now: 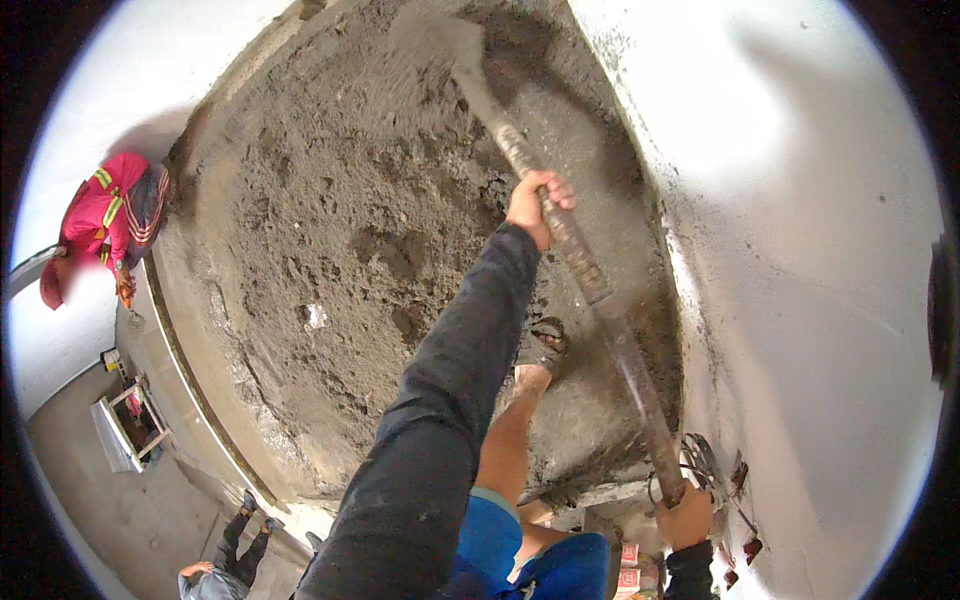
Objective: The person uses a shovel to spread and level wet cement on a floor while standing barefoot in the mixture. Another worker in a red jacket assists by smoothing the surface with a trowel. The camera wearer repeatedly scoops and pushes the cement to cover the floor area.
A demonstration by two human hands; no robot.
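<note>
A long-handled shovel (630,365) slants across the view, its blade (435,45) blurred and covered in grey mix at the far end. My left hand (540,205), in a dark sleeve, is wrapped round the shaft partway down from the blade. Close to me on the right, my right hand (685,515) grips the handle's end. Wet grey mortar (340,210) spreads in a broad, lumpy layer beneath the shovel. The blade is at the mortar's far part; how deep it sits cannot be made out.
A white wall (790,270) runs along the right. Cables (705,465) lie near its foot. A co-worker in red (105,210) crouches at the left beside a long edging strip (190,375). Another person (225,570) is lower left, near a wooden frame (135,425). My sandalled foot (540,345) stands in the mortar.
</note>
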